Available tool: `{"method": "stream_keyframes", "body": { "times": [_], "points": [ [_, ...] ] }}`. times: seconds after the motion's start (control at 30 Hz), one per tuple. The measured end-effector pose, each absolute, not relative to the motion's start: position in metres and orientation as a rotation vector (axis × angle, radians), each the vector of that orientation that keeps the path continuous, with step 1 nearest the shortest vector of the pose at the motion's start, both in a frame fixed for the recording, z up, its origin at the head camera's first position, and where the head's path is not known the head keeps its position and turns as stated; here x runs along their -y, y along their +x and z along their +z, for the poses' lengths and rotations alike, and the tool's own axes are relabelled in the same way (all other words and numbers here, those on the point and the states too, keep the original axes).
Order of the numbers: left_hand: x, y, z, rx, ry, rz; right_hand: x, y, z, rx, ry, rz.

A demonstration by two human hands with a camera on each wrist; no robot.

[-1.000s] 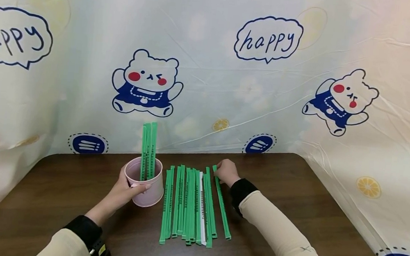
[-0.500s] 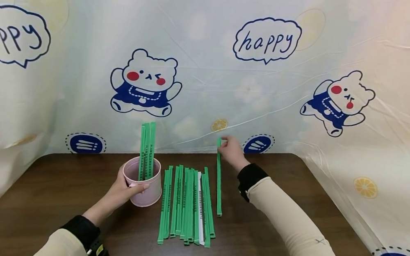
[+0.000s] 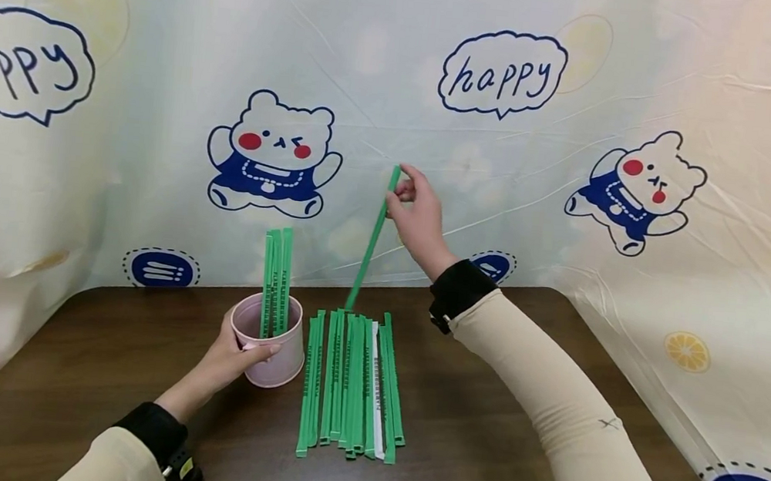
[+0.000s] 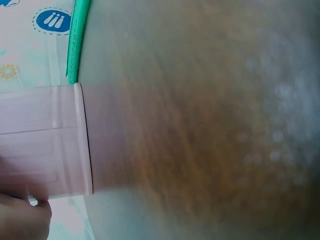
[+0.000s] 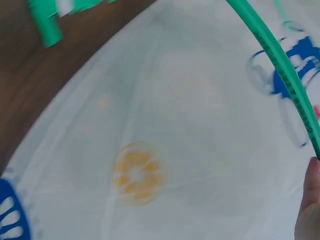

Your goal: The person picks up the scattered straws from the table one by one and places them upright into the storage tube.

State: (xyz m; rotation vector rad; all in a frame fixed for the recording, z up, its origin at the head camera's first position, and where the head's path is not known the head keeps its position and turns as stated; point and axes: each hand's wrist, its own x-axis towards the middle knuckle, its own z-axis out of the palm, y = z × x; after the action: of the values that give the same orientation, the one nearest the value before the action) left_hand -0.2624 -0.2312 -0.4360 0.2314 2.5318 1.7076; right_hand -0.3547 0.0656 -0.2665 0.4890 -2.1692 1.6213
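My left hand [image 3: 227, 361] grips a pink pail [image 3: 281, 362] round its side, thumb on the front. Several green paper-wrapped straws [image 3: 276, 280] stand upright in the pail, leaning together and rising well above its rim. Up in front of the backdrop, my right hand [image 3: 421, 217] pinches one green wrapped straw [image 3: 375, 236] near its top end. That straw slants down to the left, its lower end just behind the row on the table. In the right wrist view the held straw [image 5: 282, 65] runs up from the thumb [image 5: 311, 192].
A row of several green wrapped straws [image 3: 351, 384] lies on the brown table [image 3: 493, 421], right of the pail, with one white wrapped straw [image 3: 377, 395] among them. A printed cloth backdrop [image 3: 401, 79] stands behind the table's far edge.
My right hand has lifted one green straw off the right end of the row, raising it and carrying it left. The left hand and the pail have stayed in place.
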Motion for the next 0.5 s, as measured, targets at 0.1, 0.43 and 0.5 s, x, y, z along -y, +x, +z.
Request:
{"method": "stream_keyframes", "body": {
  "times": [0.1,0.43,0.5],
  "points": [
    [0.232,-0.262,-0.435,-2.532,0.230,1.704,-0.045,-0.347,-0.256,2.077,0.554,1.665],
    [0.232,-0.261,-0.432,-2.523,0.230,1.695,0.003,-0.325,-0.261,2.112,0.728,1.553],
    [0.233,-0.262,-0.432,-2.521,0.232,1.695,0.008,-0.325,-0.266,2.134,0.746,1.528]
  ]
}}
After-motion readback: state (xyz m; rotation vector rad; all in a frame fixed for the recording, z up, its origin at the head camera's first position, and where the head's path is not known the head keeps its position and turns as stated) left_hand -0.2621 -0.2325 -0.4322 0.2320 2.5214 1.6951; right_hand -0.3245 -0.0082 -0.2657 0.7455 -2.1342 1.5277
